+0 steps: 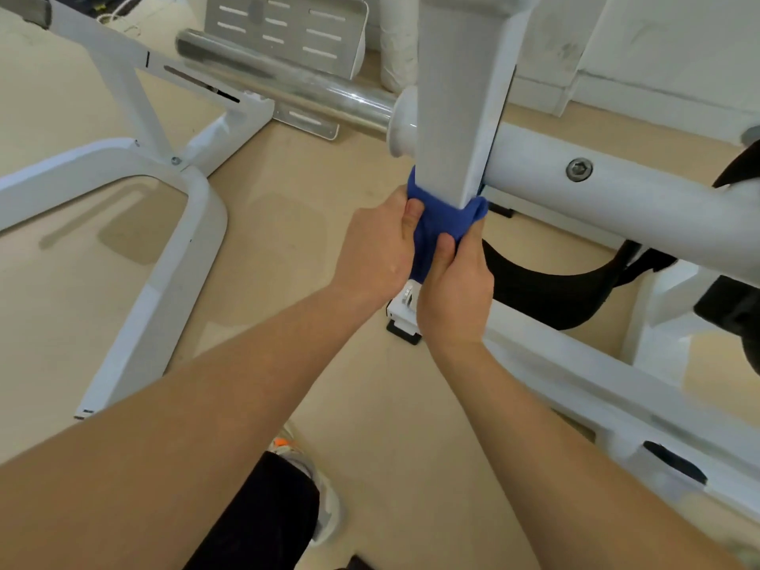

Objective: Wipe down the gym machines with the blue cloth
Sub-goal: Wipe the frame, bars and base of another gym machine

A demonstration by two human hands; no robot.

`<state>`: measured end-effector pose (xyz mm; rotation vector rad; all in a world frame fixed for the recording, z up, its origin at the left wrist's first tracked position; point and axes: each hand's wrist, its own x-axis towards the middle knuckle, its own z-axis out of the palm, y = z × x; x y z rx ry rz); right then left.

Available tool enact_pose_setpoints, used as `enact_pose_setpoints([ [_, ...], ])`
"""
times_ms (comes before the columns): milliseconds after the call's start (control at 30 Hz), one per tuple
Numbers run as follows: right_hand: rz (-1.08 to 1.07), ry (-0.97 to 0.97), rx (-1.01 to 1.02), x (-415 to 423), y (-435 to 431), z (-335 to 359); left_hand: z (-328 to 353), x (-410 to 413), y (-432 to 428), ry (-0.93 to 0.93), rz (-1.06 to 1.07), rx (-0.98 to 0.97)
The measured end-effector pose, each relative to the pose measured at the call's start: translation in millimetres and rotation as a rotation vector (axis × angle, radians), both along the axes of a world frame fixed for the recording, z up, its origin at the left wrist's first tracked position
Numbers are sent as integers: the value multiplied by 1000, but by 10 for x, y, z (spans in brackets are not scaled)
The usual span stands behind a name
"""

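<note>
Nearest the cam: a black trouser leg point(263, 520) and a pale shoe point(327, 503) w/ an orange bit, standing on the beige floor point(370, 425). Both bare forearms reached fwd from the bottom edge and met near centre.

The L hand point(376, 250) and R hand point(454, 292) sat side by side, almost touching, and each gripped the blue cloth point(438, 226). The L thumb pressed on the cloth's left side and the R thumb on its lower front. The other fingers curled round the back, out of sight. The cloth was wrapped round the lower part of a white upright post point(456, 117), bunched at both its edges, w/ a tail hanging down btwn the hands.

Just below the hands was a white base bracket point(401, 310) w/ a black rubber foot point(405, 335) on the floor. To the R, a white base rail point(596, 401) w/ a dark slot ran toward the lower-right corner. Above it a thick white tube point(625, 203) met the post's right side, w/ a hex bolt point(579, 169) set in it. A black strap point(547, 290) sagged beneath the tube.

To the L, a separate white frame point(164, 290) w/ a rounded corner rested on the floor, well apart from the hands. Further back, a chrome bar point(288, 80) stuck out from the post's left side thru a white collar point(405, 121). Behind that stood a slotted metal plate point(283, 26), then the white wall point(658, 47).
</note>
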<state>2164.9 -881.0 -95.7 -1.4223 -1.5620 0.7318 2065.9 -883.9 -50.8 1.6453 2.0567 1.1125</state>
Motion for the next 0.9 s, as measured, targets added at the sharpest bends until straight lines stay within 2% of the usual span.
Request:
enact_pose_setpoints([
  [400, 110, -179, -100, 193, 181, -774, -847, 43, 30, -139, -2, -97],
  [700, 135, -722, -33, 316, 186, -1273, -1478, 118, 13, -195, 64, -205],
  [900, 178, -707, -88, 314, 175, -1383, -1672, 100, 0, -277, 69, -327],
])
